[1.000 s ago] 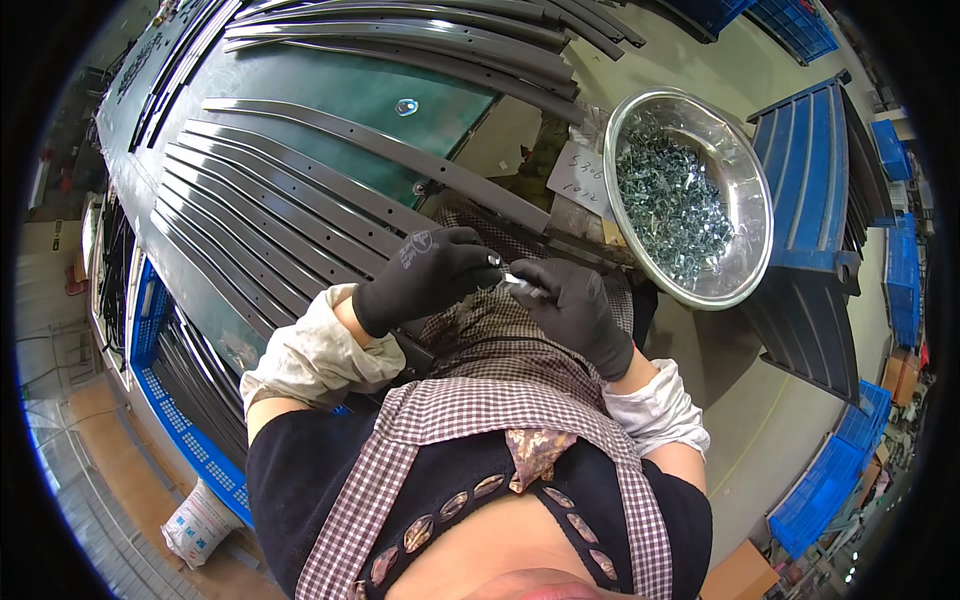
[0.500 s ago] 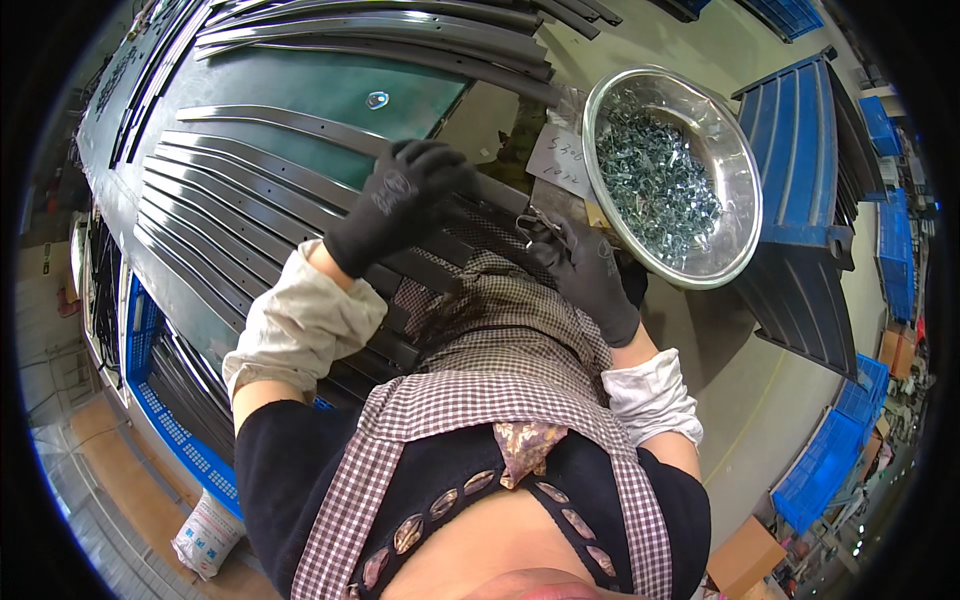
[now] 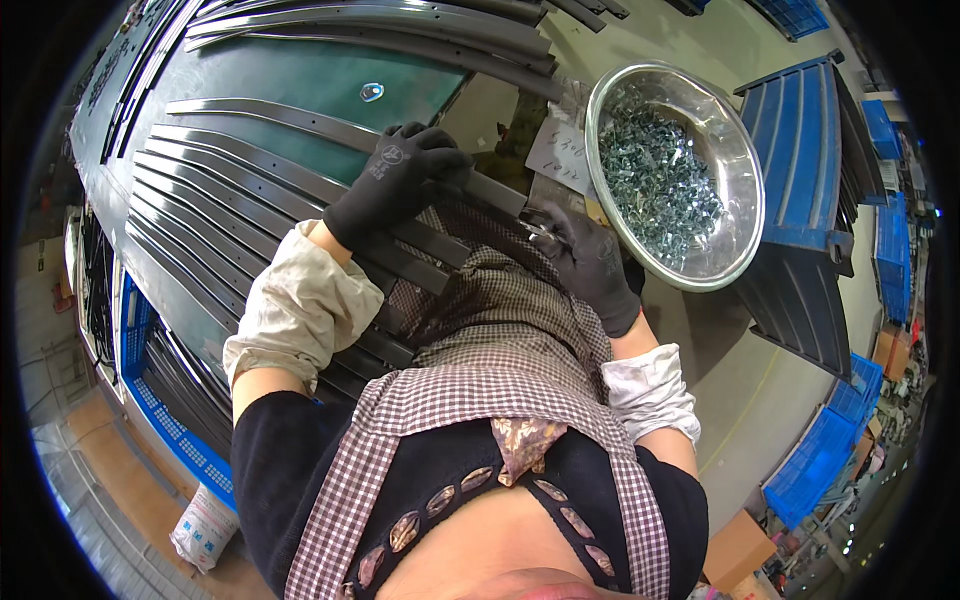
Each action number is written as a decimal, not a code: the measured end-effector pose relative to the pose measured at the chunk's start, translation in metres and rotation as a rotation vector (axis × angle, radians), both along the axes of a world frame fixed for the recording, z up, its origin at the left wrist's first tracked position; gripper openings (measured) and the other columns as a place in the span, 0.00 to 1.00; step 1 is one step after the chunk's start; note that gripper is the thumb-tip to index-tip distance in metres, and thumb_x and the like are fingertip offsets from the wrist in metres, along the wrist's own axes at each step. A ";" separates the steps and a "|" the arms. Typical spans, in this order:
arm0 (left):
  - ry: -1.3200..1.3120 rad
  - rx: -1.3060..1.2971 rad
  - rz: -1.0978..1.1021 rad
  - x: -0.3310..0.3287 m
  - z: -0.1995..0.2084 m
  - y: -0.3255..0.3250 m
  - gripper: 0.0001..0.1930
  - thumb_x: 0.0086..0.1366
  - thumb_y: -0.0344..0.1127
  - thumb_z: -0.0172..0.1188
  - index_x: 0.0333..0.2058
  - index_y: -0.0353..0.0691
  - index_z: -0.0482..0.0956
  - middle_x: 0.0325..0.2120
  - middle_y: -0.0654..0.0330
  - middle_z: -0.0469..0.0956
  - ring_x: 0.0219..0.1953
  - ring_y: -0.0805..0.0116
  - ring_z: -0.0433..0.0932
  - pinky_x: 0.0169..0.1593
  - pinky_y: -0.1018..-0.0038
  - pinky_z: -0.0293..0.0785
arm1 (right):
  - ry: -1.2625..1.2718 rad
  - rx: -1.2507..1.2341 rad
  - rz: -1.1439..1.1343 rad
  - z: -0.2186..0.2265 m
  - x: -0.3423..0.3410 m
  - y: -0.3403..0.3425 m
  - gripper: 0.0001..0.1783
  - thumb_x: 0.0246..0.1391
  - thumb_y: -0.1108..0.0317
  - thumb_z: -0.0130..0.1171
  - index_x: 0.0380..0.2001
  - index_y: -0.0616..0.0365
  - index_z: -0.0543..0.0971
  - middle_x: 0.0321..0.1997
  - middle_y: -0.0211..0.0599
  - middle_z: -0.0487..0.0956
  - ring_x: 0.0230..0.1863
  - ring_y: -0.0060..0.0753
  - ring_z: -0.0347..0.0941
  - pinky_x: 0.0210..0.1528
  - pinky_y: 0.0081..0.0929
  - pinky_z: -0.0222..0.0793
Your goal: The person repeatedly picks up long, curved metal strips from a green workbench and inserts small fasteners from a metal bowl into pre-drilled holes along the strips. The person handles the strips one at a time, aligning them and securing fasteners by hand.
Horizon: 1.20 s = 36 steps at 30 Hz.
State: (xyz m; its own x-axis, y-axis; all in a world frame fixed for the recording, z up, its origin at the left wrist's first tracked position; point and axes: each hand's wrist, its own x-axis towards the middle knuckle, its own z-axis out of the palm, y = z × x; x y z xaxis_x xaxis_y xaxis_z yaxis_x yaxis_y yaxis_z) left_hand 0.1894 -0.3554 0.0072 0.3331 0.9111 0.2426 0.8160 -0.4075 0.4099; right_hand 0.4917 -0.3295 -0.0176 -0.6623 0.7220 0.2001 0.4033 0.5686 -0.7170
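Note:
My left hand, in a black work glove, is closed around a long black strip near its right end. That end sticks out past my fingers over the apron. My right hand, gloved alike, pinches a small shiny metal clip at the strip's end. Whether the clip touches the strip, I cannot tell. Several similar black strips lie side by side on the green table, to the left of and below my left hand.
To the right stands a metal bowl full of small metal clips, with a handwritten paper beside it. More black strips lie at the far side of the green table. A blue bin stands right of the bowl.
My right hand has brought the clip up to the strip's end. My left hand has closed more on the strip, whose end now shows farther to the right.

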 end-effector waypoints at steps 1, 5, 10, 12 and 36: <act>0.007 -0.005 -0.007 0.000 0.000 0.000 0.22 0.46 0.38 0.72 0.43 0.47 0.82 0.39 0.62 0.79 0.45 0.56 0.75 0.52 0.60 0.68 | 0.010 0.040 0.006 -0.003 -0.003 0.002 0.22 0.59 0.58 0.63 0.53 0.56 0.76 0.36 0.44 0.81 0.34 0.46 0.80 0.36 0.34 0.74; -0.088 -0.047 -0.049 0.002 -0.001 -0.001 0.21 0.43 0.34 0.73 0.40 0.44 0.83 0.38 0.62 0.79 0.44 0.57 0.74 0.51 0.62 0.69 | 0.114 0.123 0.066 -0.016 -0.019 0.013 0.20 0.55 0.63 0.64 0.50 0.56 0.78 0.37 0.44 0.81 0.35 0.48 0.78 0.36 0.37 0.74; -0.120 -0.083 -0.049 0.000 0.002 0.001 0.21 0.43 0.32 0.72 0.40 0.43 0.83 0.37 0.61 0.79 0.43 0.56 0.74 0.50 0.63 0.71 | 0.082 -0.236 0.042 -0.023 -0.022 0.026 0.18 0.57 0.55 0.65 0.41 0.59 0.81 0.36 0.46 0.81 0.36 0.49 0.79 0.37 0.38 0.73; -0.162 -0.068 -0.032 0.002 0.005 -0.001 0.17 0.45 0.31 0.70 0.37 0.44 0.83 0.35 0.61 0.79 0.41 0.55 0.75 0.49 0.63 0.71 | -0.099 -0.105 -0.010 -0.018 -0.021 0.022 0.18 0.60 0.54 0.61 0.40 0.59 0.80 0.35 0.47 0.80 0.36 0.50 0.78 0.38 0.39 0.73; -0.101 0.046 -0.110 -0.011 -0.023 0.004 0.16 0.51 0.39 0.66 0.42 0.49 0.82 0.38 0.61 0.78 0.45 0.55 0.76 0.51 0.62 0.69 | -0.042 0.083 0.050 -0.016 0.007 -0.006 0.09 0.60 0.65 0.57 0.35 0.61 0.80 0.33 0.50 0.80 0.34 0.57 0.77 0.37 0.44 0.73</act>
